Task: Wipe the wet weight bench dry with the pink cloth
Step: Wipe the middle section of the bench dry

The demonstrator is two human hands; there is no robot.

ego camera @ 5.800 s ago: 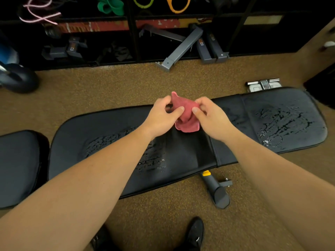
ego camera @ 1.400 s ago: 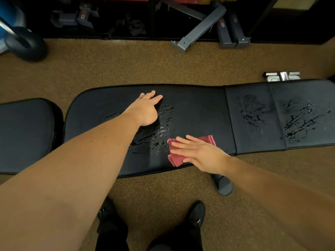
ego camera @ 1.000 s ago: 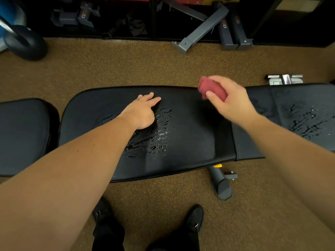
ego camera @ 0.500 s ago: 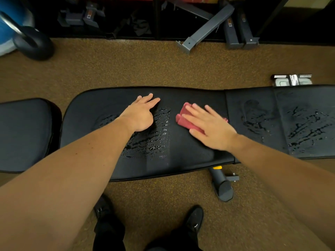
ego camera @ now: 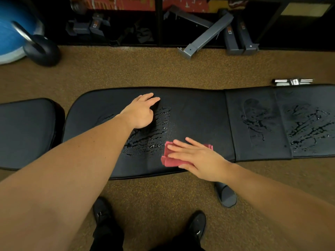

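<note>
a black kettlebell point(ego camera: 42, 50) sits on the brown carpet point(ego camera: 126, 71) beside a blue ball point(ego camera: 10, 33); grey metal bars point(ego camera: 208, 36) (some leaning) fill the dark rack point(ego camera: 157, 20).

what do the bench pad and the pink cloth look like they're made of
Bench pad: looks like black vinyl or faux leather, smooth with a slight sheen; water sits beaded on top instead of soaking in.
Pink cloth: soft matte fabric, maybe microfibre; it folds and bunches under the right hand.
</note>
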